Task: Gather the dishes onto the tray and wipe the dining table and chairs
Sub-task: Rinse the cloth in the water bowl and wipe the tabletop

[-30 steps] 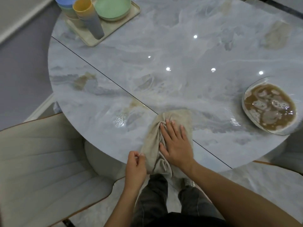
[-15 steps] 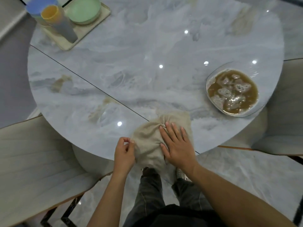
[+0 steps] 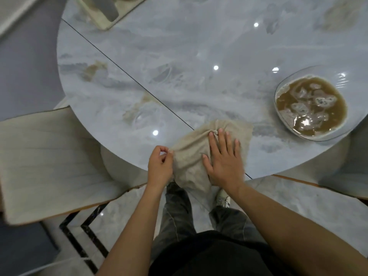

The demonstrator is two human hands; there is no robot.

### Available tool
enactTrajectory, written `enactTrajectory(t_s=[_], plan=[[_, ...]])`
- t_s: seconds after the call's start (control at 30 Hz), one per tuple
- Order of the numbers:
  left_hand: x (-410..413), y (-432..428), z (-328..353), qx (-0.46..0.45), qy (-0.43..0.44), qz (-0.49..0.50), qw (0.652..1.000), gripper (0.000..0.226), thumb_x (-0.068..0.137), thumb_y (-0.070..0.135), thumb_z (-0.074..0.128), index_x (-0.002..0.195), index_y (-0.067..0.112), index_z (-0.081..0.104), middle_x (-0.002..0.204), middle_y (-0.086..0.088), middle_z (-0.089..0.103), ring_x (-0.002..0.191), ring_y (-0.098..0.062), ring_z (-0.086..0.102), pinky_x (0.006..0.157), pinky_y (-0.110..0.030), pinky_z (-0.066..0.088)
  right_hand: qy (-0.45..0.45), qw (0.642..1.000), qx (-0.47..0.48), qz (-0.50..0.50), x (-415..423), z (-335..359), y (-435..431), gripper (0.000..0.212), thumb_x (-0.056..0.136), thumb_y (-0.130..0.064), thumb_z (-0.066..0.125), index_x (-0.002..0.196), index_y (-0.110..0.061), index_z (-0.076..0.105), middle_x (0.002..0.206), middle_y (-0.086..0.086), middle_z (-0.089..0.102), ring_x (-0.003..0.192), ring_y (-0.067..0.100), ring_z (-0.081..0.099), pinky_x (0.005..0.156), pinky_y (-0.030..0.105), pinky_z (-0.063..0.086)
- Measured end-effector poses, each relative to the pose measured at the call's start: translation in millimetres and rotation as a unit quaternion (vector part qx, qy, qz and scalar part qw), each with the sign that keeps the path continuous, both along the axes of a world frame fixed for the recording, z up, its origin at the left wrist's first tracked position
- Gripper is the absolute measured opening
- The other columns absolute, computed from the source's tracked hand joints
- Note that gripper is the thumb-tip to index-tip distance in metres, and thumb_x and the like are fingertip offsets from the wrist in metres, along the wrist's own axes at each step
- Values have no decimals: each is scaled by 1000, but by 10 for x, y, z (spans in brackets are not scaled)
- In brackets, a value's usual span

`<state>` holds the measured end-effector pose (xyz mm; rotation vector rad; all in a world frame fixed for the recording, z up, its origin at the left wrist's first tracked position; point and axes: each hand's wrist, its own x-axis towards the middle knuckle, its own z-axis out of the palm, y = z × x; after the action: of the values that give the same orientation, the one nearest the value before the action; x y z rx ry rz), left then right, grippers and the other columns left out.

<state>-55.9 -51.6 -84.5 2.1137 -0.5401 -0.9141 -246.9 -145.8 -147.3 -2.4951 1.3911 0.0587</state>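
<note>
A round, glossy grey marble-patterned table [image 3: 199, 56] fills the upper part of the view, with a thin dark seam [image 3: 129, 62] running diagonally across it from upper left towards the near edge. It stands on a pale marble-tiled floor [image 3: 298, 206] with a black inlaid border. A crumpled beige cloth [image 3: 189, 156] lies at the near rim of the table, on the seam, and its lower end hangs over the edge. The right hand [image 3: 225, 162] lies flat on the cloth, fingers straight and spread, pressing it onto the tabletop; the fabric bunches into a knot of folds at the fingertips. The left hand [image 3: 160, 168] is just beside the cloth's left side, off the table's edge, its thumb and forefinger curled and pinching the fabric's border. To the right, well apart from the cloth and close to the rim, stands a clear glass bowl [image 3: 336, 75] holding murky brown liquid with pale lumps floating in it. At the far left corner of the tabletop sits a cream rectangular tray [image 3: 103, 26], mostly cut off by the picture's edge, with the base of a grey cup [image 3: 107, 6] on it. A cream upholstered chair [image 3: 49, 160] is drawn up at the left, and a second pale chair [image 3: 348, 172] shows under the table's right side. Below the arms are dark trousers and a light shoe [image 3: 224, 198]
</note>
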Motion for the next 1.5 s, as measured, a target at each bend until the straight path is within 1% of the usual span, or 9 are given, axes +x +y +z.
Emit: enactTrajectory(t_s=[0.17,0.33,0.47,0.63,0.8,0.9,1.13,1.37,1.5], plan=[[389,-12,41,-14,16,7,1000,17,107,27,58,98,12,55,57,3,44,49,-9,35,48,-22,33,-9,1000,-10,-15,534,-20,-62,76,104,-56,36,166,-22,6,173,11,-2,159,31,-3,127,56,6],[910,-141,96,-11,68,-29,997,18,106,27,58,100,11,56,70,-11,58,57,-18,43,48,-28,35,-10,1000,-28,-10,891,-18,-179,85,98,-62,41,166,-22,7,173,10,-1,159,31,-4,126,57,8],[1250,-205,62,-29,45,-44,998,16,107,28,58,99,14,55,62,-8,49,51,-15,37,49,-26,33,6,999,-36,-6,1183,-27,-270,84,100,-64,37,166,-23,5,173,9,-3,159,30,-6,126,57,8],[1586,-252,136,-69,133,-93,984,11,106,31,61,100,22,58,75,-24,62,64,-33,57,58,-54,54,-1,999,-37,-2,1647,-17,-458,80,102,-64,34,166,-25,5,173,7,-1,160,28,-4,126,57,10],[1915,-226,88,-64,107,-46,991,10,105,24,61,97,19,58,80,-16,69,66,-33,64,64,-59,59,-13,999,-46,22,2057,-48,-653,74,104,-60,33,166,-27,9,173,7,1,160,27,-3,126,55,10],[2111,-185,-12,-47,76,-11,996,12,103,24,64,94,18,59,75,-8,69,60,-19,63,63,-56,60,-17,995,-61,74,2241,-55,-753,73,105,-59,33,165,-25,12,173,8,4,160,27,0,126,55,12],[2367,-104,-85,-74,86,34,993,14,103,19,65,97,8,59,81,-20,68,63,-22,65,53,-38,61,-34,981,-63,179,2829,-72,-1036,76,104,-60,37,164,-18,19,172,10,11,160,28,5,127,54,12],[2249,43,-203,-71,102,119,985,14,103,20,66,93,15,59,76,-21,67,64,-23,62,57,-40,61,-2,921,-64,383,3131,-39,-1266,81,103,-64,31,166,-18,9,173,12,6,160,26,3,128,50,11],[2127,182,-279,-65,77,183,978,14,104,19,63,92,17,58,77,-17,68,65,-24,64,59,-40,58,-11,906,-57,419,3185,-55,-1317,79,105,-61,32,166,-19,6,173,12,2,160,27,1,128,50,11]])
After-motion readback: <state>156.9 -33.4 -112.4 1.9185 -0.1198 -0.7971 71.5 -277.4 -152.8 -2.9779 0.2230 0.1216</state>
